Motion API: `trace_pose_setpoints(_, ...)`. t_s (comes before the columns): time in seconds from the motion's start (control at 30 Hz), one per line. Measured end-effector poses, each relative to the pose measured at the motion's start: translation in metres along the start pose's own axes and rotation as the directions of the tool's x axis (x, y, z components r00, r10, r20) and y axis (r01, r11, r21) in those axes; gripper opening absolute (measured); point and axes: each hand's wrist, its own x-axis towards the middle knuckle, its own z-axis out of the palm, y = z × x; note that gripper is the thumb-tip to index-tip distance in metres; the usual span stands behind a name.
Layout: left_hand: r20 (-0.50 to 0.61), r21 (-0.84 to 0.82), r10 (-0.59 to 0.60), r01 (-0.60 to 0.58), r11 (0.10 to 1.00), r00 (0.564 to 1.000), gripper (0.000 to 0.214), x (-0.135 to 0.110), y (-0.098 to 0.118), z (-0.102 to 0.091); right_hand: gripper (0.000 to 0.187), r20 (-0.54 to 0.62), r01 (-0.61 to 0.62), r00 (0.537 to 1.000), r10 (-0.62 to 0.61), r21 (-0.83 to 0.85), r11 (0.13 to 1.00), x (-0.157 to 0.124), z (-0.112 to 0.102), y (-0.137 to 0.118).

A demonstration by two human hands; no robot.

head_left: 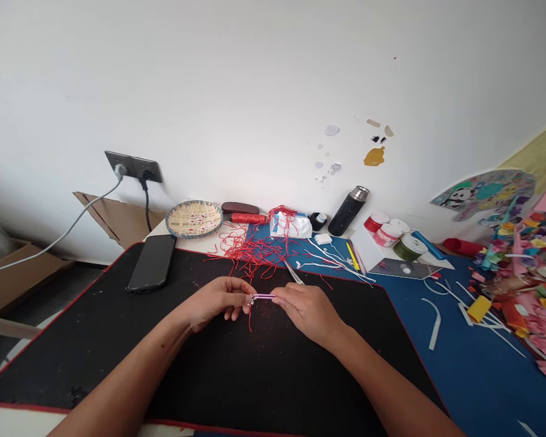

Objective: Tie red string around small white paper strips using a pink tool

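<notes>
My left hand (225,298) is closed in a pinch on a red cord (250,318) with a small whitish knot or loop (252,298) at the fingertips. One end of the cord dangles below the fingers. My right hand (307,309) grips a slim purple tool (264,296), perhaps tweezers, whose tip reaches the whitish loop. Both hands are held over the black mat (236,376). Just behind my right hand, pointed silver blades (293,273) stick out; the rest of them is hidden.
Red cord pieces (259,249) lie tangled beyond my hands. A phone (151,264) and a woven basket (194,220) are on the left. At the back right stand a black flask (348,211) and ribbon spools (409,247). Colourful paper scraps (523,291) pile up far right.
</notes>
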Motion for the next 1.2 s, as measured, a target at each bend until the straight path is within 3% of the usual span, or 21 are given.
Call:
trace_pose_setpoints(0.3,0.065,0.031,-0.02,0.018,0.999,0.998,0.032,0.0,-0.004,-0.001,0.037,0.071,0.074,0.995,-0.067,-0.102,0.992,0.005,-0.003,0.0)
trace_pose_setpoints(0.6,0.104,0.129,-0.036,0.022,0.991,0.994,0.032,-0.002,-0.001,0.0,0.028,0.214,0.134,0.972,-0.094,-0.181,0.974,0.014,-0.016,-0.003)
trace_pose_setpoints(0.83,0.108,0.186,-0.044,0.023,0.982,0.993,0.028,-0.003,-0.001,-0.001,0.033,0.229,0.21,0.961,-0.157,-0.23,0.95,0.016,-0.021,-0.002)
trace_pose_setpoints(1.2,0.152,0.228,-0.041,0.006,0.974,0.988,0.025,-0.004,0.0,0.001,0.025,0.306,0.3,0.931,-0.2,-0.323,0.898,0.004,-0.023,-0.001)
